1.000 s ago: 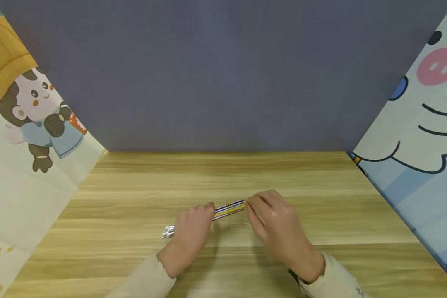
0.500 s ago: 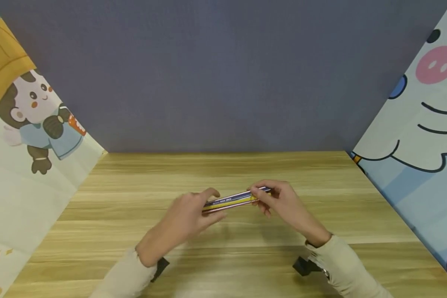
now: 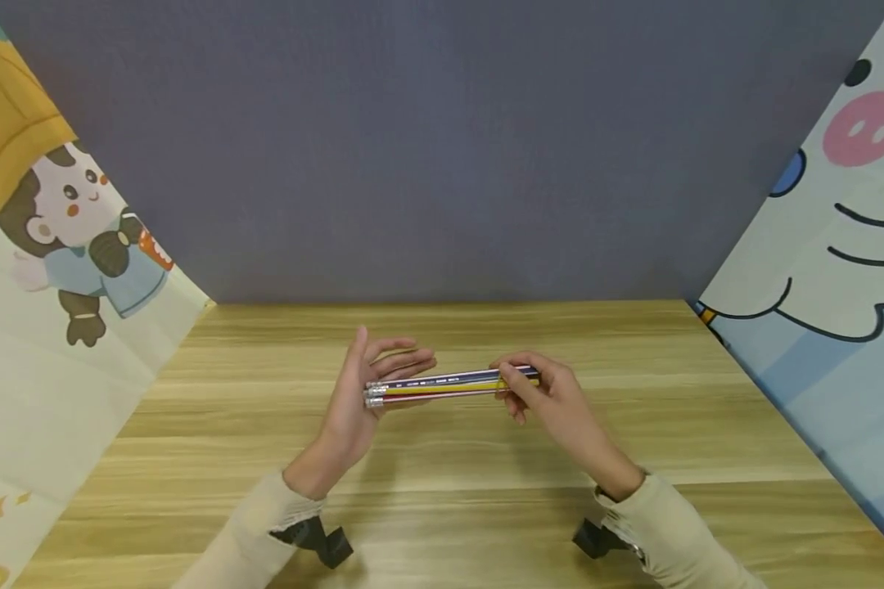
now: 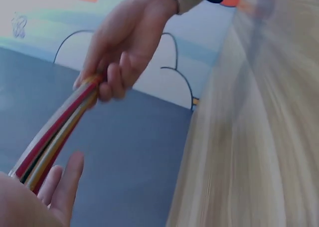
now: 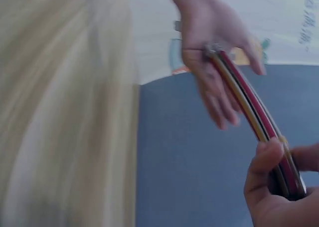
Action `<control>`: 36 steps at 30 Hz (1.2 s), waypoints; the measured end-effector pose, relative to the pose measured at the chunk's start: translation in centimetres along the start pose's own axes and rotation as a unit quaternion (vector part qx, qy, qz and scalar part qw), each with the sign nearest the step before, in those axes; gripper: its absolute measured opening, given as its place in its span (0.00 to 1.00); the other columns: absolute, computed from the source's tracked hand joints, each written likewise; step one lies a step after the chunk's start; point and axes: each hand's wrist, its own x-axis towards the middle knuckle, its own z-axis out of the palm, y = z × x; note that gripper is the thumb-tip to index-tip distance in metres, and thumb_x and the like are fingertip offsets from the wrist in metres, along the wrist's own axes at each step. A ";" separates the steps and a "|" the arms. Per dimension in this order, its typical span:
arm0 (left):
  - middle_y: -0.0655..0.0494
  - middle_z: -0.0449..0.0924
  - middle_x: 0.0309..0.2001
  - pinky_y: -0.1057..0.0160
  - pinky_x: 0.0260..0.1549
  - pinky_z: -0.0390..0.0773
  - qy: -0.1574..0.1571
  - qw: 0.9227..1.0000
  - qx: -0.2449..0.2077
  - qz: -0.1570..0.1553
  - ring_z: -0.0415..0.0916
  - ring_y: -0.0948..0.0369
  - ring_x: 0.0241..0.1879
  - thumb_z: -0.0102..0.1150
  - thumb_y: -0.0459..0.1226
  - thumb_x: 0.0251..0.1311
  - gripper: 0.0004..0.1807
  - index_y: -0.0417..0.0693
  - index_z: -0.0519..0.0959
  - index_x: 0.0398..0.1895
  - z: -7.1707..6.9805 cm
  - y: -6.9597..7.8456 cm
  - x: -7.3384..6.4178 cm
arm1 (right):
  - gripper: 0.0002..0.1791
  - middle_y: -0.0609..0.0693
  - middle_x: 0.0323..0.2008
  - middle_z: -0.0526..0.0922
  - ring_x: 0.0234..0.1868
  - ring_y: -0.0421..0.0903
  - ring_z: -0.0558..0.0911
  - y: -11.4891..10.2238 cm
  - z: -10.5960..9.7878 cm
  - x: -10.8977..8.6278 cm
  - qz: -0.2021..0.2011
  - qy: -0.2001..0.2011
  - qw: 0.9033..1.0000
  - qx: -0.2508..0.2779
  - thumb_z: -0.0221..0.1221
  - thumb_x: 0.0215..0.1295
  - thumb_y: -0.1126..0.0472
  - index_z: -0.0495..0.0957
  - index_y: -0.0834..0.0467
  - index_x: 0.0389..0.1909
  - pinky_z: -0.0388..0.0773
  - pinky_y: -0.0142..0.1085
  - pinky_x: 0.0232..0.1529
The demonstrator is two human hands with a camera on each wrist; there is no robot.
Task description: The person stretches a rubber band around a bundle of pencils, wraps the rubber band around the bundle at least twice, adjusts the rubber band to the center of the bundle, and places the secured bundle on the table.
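Note:
A bundle of several striped pencils (image 3: 442, 383) is held level above the table, its silvery eraser ends to the left. Near the other end a yellowish band (image 3: 501, 383) circles it, and there my right hand (image 3: 552, 397) pinches the bundle between thumb and fingers. My left hand (image 3: 357, 397) is spread with straight fingers, palm turned toward the eraser ends, which lie against or just before it. In the right wrist view the pencils (image 5: 249, 100) run from the right fingers to the left palm (image 5: 209, 42). The left wrist view shows the pencils (image 4: 55, 132) and the right hand (image 4: 124, 47) gripping them.
A wood-grain table (image 3: 442, 507) spreads below both hands. Behind it stands a dark grey panel (image 3: 442, 164), with cartoon-printed walls on the left (image 3: 15, 368) and right (image 3: 803, 270). A black device (image 3: 331, 544) sits under the left wrist, another (image 3: 597, 538) under the right.
The right hand moved from the pencils' right tip to a pinch around the banded part. The left hand loosened its grip, opened and turned its palm up; the bundle rose and became more level.

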 end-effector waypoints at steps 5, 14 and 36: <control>0.36 0.83 0.48 0.44 0.36 0.85 0.011 1.000 0.010 0.023 0.82 0.41 0.50 0.41 0.55 0.76 0.31 0.31 0.73 0.48 0.6 -0.5 -0.5 | 0.15 0.60 0.30 0.79 0.22 0.48 0.75 0.5 0.7 -0.1 -0.008 0.000 1.000 -0.025 0.51 0.78 0.56 0.75 0.64 0.51 0.75 0.33 0.19; 0.42 0.83 0.50 0.53 0.35 0.87 -0.036 0.999 -0.003 0.025 0.82 0.45 0.51 0.40 0.48 0.79 0.23 0.37 0.76 0.49 0.3 0.3 -0.4 | 0.20 0.65 0.43 0.80 0.33 0.49 0.84 -0.4 -1.6 0.0 0.038 -0.067 0.995 0.071 0.54 0.76 0.54 0.76 0.66 0.57 0.85 0.42 0.34; 0.44 0.83 0.49 0.46 0.38 0.85 -0.099 0.995 0.017 0.027 0.82 0.48 0.51 0.41 0.41 0.79 0.17 0.36 0.76 0.48 -0.1 0.2 -0.1 | 0.17 0.68 0.39 0.84 0.34 0.56 0.87 -0.8 -2.8 0.1 0.063 -0.082 0.993 0.056 0.65 0.67 0.59 0.81 0.67 0.51 0.85 0.52 0.39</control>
